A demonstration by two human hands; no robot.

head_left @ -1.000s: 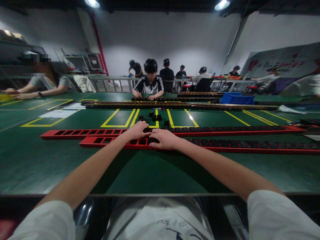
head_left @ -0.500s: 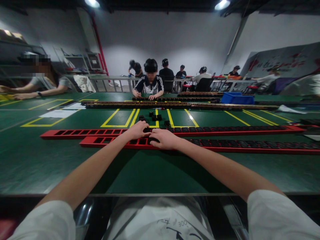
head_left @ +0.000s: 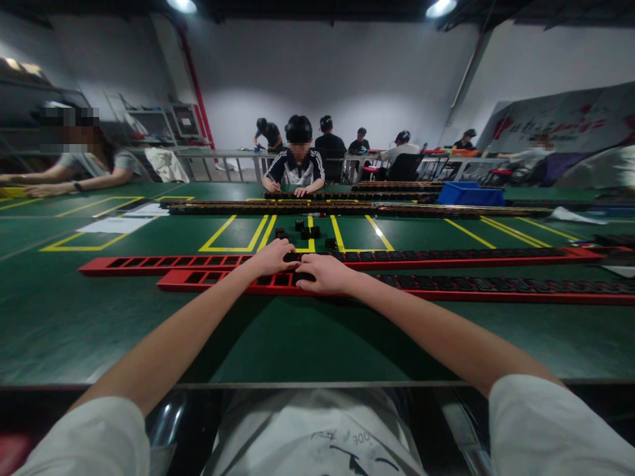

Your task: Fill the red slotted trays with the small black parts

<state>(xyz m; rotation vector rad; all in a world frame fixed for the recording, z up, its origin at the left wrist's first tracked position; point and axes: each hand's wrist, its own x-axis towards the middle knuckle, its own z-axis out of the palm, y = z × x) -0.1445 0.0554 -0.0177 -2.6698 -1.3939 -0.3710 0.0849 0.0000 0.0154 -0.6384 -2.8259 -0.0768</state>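
Two long red slotted strips (head_left: 171, 281) lie side by side across the table, with black square pieces (head_left: 426, 283) filling their right-hand slots. Over the far strip, my left hand (head_left: 270, 258) has its fingers curled together; whatever is in them is hidden. Fingertips of both hands almost meet. My right hand (head_left: 325, 273) bends its fingers and thumb round a black square piece (head_left: 302, 277) at the near strip. Slots further left in both strips show as bare openings. Several loose black pieces (head_left: 311, 233) lie just beyond the hands.
Long dark strips (head_left: 337, 207) run across the table farther back, near a blue bin (head_left: 471, 194). White papers (head_left: 116, 225) lie at left among yellow tape lines (head_left: 218, 233). A person (head_left: 297, 165) works opposite, another person (head_left: 94, 168) at left.
Both hands stay at almost the same spot, with only slight finger movement. The whole view has shifted very slightly; the strips and loose pieces lie as before.
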